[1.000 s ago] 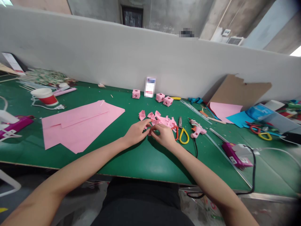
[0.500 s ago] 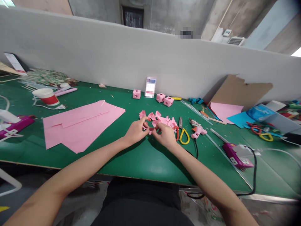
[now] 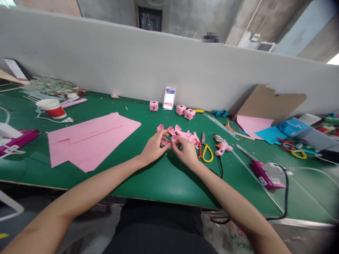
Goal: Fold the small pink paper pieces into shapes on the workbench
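Between my hands is a small pink paper piece [image 3: 164, 142], partly covered by my fingers. My left hand [image 3: 155, 146] is closed on its left side, thumb and fingers bent around it. From the right, my right hand [image 3: 184, 150] pinches at the piece's edge; its fingertips are partly hidden. Just beyond the hands lies a heap of pink paper scraps [image 3: 185, 134]. Scissors [image 3: 207, 153] with yellow and red handles rest right of my right hand, and a pink glue gun [image 3: 222, 148] lies farther right.
Large pink paper sheets [image 3: 92, 144] spread on the left. Pink paper cubes [image 3: 154, 106] stand near the grey partition [image 3: 119, 67]. A red-and-white paper cup [image 3: 52, 108] is at the far left. Purple power strips [image 3: 266, 176] with cables lie at both sides.
The pink paper piece has turned and shifted slightly left toward my left hand. My fingers have moved a little; the things on the table stay where they were.
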Demonstrator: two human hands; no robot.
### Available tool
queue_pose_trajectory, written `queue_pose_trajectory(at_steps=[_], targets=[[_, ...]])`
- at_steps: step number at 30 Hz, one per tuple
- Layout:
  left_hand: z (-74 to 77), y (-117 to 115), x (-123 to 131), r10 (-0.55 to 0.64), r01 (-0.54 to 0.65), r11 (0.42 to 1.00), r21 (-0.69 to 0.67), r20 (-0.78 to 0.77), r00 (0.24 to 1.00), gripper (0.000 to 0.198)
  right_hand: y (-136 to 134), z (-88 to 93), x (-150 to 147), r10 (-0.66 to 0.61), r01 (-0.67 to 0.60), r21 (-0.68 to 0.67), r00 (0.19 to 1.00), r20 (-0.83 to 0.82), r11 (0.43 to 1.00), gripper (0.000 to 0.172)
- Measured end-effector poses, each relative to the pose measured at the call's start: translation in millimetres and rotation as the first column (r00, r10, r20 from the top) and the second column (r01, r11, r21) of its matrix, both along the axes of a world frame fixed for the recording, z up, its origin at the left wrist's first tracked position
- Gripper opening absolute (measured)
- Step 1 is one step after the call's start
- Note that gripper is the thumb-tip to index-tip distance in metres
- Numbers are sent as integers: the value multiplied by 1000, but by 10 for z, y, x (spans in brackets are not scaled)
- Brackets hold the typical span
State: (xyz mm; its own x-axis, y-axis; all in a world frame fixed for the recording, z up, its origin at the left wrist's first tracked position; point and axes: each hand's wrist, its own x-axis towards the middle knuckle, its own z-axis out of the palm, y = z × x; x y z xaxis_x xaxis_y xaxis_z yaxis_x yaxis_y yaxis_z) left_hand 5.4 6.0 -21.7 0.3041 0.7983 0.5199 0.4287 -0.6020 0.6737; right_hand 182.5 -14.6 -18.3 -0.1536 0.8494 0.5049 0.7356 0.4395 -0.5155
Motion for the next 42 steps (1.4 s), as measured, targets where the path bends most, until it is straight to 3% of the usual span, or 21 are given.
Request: queue_pose_trajectory(at_steps=[4,7,11,14,16,22,28,33,38,42], targets=[[-9,10,33,-13,34,988,-152,135,991,38,15,-34,-32,-64,64,-5,984,-167,998,22],[-1,51,-3,3,20,988,-150,151,988,30,24,-66,-47,-34,26,-43,982,-187,999,21],[8,67,-57,3,-3,1000,-2,-61,998,37,7,-75,-66,9,-15,-58,995,-102,998,11],[9,27,-52,-39,49,998,41,-215,976,39,-8,-48,-74,55,-55,37,998,-7,998,13],[8,-2,-34,-63,75,996,42,-238,969,39,-7,-31,-67,85,-91,96,995,60,991,9],[3,-7,-20,-54,55,998,18,-89,995,33,30,-16,-7,85,-98,169,993,82,981,7],[18,-30,-20,-70,83,994,73,-163,984,30,44,10,-2,117,-145,175,980,161,974,5],[57,-6,-19,-1,16,994,105,-146,989,24,93,17,42,34,-53,166,993,113,985,6],[65,75,-90,79,-76,996,53,-73,994,23,123,27,132,-63,54,150,997,55,987,4],[33,78,-92,31,-26,998,57,-100,995,27,97,29,108,22,-26,114,999,35,993,9]])
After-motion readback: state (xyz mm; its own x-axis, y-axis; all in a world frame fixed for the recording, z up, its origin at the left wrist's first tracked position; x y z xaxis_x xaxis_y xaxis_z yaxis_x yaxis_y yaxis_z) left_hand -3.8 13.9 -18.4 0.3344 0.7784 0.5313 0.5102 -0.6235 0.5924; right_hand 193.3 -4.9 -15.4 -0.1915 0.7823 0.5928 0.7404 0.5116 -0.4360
